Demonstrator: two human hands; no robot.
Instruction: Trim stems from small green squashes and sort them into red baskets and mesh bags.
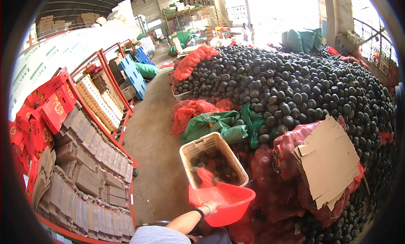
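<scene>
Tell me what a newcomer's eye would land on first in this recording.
Most likely the huge heap of dark, round produce spreading over the right side. Next comes the bright red basin at lower centre, with the left hand on it, in front of a pale plastic crate. On the left, stacks of flat cardboard sit beside bright red boxes.

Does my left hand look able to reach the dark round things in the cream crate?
Probably not without letting go: the left hand is on the red basin, which hides the near end of the cream crate, though the crate's top is open.
</scene>
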